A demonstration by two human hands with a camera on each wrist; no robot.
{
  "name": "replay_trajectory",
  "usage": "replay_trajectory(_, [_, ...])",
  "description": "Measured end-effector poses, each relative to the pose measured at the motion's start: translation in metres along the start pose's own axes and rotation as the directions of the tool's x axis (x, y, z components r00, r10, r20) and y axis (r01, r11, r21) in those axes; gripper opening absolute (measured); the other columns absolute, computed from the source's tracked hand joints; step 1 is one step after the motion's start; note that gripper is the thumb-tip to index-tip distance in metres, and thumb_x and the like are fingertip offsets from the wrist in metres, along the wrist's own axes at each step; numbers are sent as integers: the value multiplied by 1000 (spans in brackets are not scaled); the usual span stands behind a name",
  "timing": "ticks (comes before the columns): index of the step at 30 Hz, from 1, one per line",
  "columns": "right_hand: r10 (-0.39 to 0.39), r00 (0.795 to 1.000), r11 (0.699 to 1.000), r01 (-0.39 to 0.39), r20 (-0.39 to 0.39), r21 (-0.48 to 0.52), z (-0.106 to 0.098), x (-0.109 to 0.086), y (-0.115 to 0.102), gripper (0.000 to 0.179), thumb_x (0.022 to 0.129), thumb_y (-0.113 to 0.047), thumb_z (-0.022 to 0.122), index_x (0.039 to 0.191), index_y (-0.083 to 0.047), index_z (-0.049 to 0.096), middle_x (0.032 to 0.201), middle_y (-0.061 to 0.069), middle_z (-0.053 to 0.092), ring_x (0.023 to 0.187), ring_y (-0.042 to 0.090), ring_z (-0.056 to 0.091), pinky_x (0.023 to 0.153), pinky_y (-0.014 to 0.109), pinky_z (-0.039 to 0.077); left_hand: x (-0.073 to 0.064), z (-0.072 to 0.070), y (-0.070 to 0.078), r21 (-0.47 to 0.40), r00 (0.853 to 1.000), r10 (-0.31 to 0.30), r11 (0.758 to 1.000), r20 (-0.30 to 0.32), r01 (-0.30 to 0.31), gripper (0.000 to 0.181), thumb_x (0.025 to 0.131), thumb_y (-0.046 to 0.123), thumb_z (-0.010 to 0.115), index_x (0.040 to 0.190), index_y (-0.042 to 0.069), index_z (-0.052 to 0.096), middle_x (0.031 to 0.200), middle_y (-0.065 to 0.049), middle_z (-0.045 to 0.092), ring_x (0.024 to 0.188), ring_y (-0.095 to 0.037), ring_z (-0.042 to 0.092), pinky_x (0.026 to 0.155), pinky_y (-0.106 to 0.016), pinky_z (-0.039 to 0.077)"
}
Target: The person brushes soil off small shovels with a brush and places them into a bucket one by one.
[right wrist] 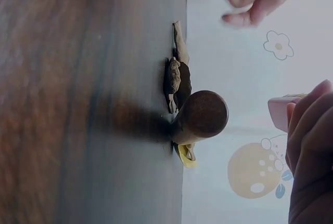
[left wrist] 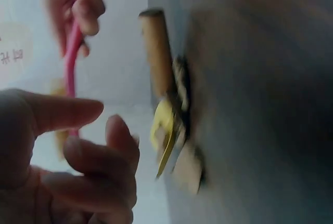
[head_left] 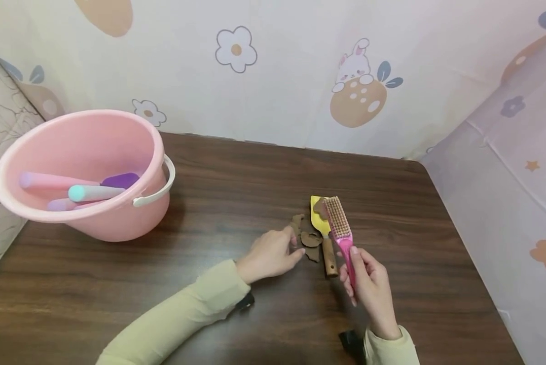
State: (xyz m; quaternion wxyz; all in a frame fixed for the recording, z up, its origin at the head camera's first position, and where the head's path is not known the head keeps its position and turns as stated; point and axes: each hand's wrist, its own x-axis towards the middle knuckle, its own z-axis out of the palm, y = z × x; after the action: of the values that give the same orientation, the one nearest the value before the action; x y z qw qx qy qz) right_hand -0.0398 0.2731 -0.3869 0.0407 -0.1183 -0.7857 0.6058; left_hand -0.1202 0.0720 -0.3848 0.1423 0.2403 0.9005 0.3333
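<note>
My right hand (head_left: 369, 279) grips the pink handle of a brush (head_left: 338, 219), holding it raised with its tan bristles toward the head camera. Below and left of the brush lies a small yellow shovel (head_left: 319, 225) with a wooden handle (right wrist: 205, 114); a brown piece rests on its blade. Several thin, irregular brown pieces (head_left: 311, 240) lie beside the shovel; their material is unclear. My left hand (head_left: 269, 256) hovers just left of these pieces. In the left wrist view its fingers (left wrist: 99, 164) are loosely bent, thumb and forefinger apart, with nothing between them.
A pink bucket (head_left: 117, 223) with a white handle (head_left: 156, 195) stands at the left of the dark wooden table (head_left: 236, 172). Inside it are several pastel-handled tools (head_left: 95, 193) and a purple one (head_left: 119, 181). Patterned cloth (head_left: 291, 101) hangs behind and at the sides.
</note>
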Motion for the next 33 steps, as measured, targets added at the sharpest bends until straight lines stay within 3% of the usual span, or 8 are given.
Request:
replay_trajectory(5, [-10, 1000, 999, 9, 9, 44, 0, 1, -2, 45, 102, -33, 40, 102, 10, 54, 55, 2, 51, 33, 11, 40, 25, 33, 32, 17, 27, 13, -24, 999, -20, 1000, -29, 20, 25, 93, 35, 58, 93, 9, 57, 65, 3, 52, 53, -10, 47, 47, -26, 38])
replay_trajectory(12, [-12, 1000, 999, 12, 10, 46, 0, 1, -2, 42, 103, -31, 40, 100, 8, 56, 55, 2, 52, 33, 11, 40, 25, 33, 32, 31, 53, 28, 34, 997, 22, 999, -76, -19, 29, 97, 35, 51, 90, 7, 53, 59, 2, 46, 46, -9, 44, 39, -24, 34])
replay_trajectory(16, [-3, 1000, 999, 2, 8, 44, -1, 1, -2, 43, 102, -32, 40, 102, 7, 57, 56, 2, 52, 33, 11, 40, 25, 33, 32, 38, 57, 35, 103, 998, 6, 995, -56, 0, 29, 94, 38, 52, 85, 10, 54, 63, 0, 49, 52, -12, 48, 41, -27, 37])
replay_trajectory(19, [-2, 1000, 999, 2, 11, 44, -1, 1, -2, 43, 103, -32, 40, 103, 8, 57, 56, 2, 52, 33, 11, 40, 25, 33, 32, 45, 58, 38, 156, 1000, -8, 988, -18, 11, 31, 92, 39, 54, 72, 16, 53, 66, 2, 48, 54, -11, 47, 43, -28, 37])
replay_trajectory(23, [-12, 1000, 999, 11, 16, 45, -1, 1, -2, 43, 103, -30, 39, 103, 9, 57, 56, 1, 51, 33, 10, 40, 25, 33, 32, 54, 58, 42, 187, 999, -36, 982, 32, 29, 41, 90, 41, 58, 54, 23, 48, 59, 6, 45, 50, -9, 43, 43, -27, 36])
replay_trajectory(27, [-11, 1000, 999, 10, 18, 38, -2, 0, -3, 43, 103, -30, 39, 103, 9, 57, 56, 1, 51, 33, 11, 40, 26, 32, 33, 61, 58, 45, 224, 996, -76, 972, 41, 65, 48, 88, 43, 61, 49, 21, 43, 49, 7, 39, 47, -8, 43, 42, -26, 36])
replay_trajectory(29, [-6, 1000, 999, 6, 17, 35, -3, 0, -3, 42, 103, -30, 40, 103, 8, 57, 56, 1, 52, 33, 11, 40, 26, 32, 33, 62, 58, 45, 218, 995, -91, 973, 50, 78, 51, 88, 45, 61, 49, 20, 41, 47, 7, 37, 46, -8, 42, 42, -25, 36])
replay_trajectory(33, [-2, 1000, 999, 1, 20, 41, -4, 0, -5, 43, 103, -30, 40, 104, 9, 56, 56, 2, 52, 33, 12, 40, 26, 32, 34, 62, 57, 42, 118, 994, -78, 991, 81, 69, 50, 87, 38, 63, 48, 19, 39, 42, 7, 36, 40, -6, 39, 37, -22, 33])
